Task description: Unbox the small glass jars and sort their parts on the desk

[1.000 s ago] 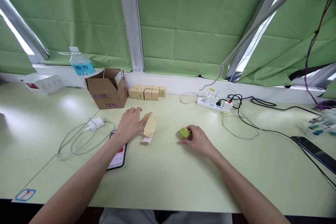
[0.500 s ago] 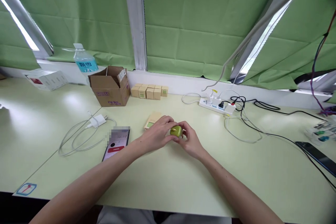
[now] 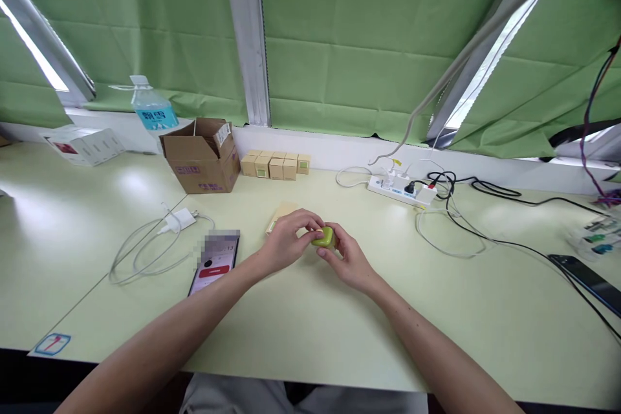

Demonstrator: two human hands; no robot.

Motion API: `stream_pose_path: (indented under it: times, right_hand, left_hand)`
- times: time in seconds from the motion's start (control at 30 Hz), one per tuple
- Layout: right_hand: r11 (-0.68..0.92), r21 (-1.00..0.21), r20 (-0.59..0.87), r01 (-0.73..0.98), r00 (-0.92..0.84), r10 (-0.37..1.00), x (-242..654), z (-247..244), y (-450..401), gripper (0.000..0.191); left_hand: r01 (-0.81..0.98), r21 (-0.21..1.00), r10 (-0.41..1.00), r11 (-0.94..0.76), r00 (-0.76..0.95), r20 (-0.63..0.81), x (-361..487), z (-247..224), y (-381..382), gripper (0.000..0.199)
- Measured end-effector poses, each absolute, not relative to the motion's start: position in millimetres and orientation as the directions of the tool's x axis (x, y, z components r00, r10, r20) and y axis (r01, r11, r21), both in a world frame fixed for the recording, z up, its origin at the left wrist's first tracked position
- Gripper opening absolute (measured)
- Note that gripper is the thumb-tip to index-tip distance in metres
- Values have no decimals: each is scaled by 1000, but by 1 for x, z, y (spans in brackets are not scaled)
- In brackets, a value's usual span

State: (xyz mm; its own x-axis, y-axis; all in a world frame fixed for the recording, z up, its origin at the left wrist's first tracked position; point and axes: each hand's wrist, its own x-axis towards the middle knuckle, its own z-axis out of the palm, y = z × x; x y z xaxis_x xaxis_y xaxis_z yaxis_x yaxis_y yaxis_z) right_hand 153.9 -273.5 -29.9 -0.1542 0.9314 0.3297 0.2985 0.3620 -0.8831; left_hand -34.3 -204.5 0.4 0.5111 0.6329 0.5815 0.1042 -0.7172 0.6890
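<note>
A small glossy green rounded object (image 3: 323, 237) is held up over the table between my two hands. My right hand (image 3: 350, 260) grips its right side, thumb below and fingers behind. At its upper left, the thumb and forefinger of my left hand (image 3: 292, 240) are pinched on a small pale part; its exact shape is too small to tell. Just behind my left hand lies a tan carton (image 3: 278, 215), partly covered by the hand.
Small tan boxes (image 3: 276, 167) stand in rows by the wall, beside an open cardboard box (image 3: 201, 165). A phone (image 3: 216, 262) and a white charger (image 3: 180, 220) lie to the left. A power strip (image 3: 402, 191) with cables and a dark phone (image 3: 585, 278) are on the right.
My left fingers have shifted from wrapping the green object's side to pinching at its upper left. The object has turned in my hands, and its small protrusion is now at the fingertips.
</note>
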Motion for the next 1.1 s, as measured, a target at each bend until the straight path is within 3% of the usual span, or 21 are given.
stream_pose_path:
  times: [0.2, 0.43, 0.57, 0.7, 1.1]
  right_hand:
    - [229, -965, 212, 128, -135, 968, 157, -38, -257, 50]
    - [173, -985, 172, 12, -58, 983, 169, -51, -247, 55]
    - [225, -972, 220, 64, -75, 973, 173, -52, -247, 54]
    - [232, -964, 228, 130, -42, 973, 180, -57, -246, 53]
    - [122, -815, 235, 567, 130, 963, 193, -64, -243, 43]
  left_hand:
    - [103, 887, 822, -449, 437, 365, -19, -4, -193, 13]
    - [-108, 947, 915, -302, 245, 320, -19, -11, -169, 25]
    - [-196, 974, 957, -116, 242, 162, -23, -9, -172, 36]
    - [-257, 966, 973, 12, 225, 48, -25, -5, -180, 34]
    - [-376, 904, 939, 202, 336, -71, -33, -4, -183, 28]
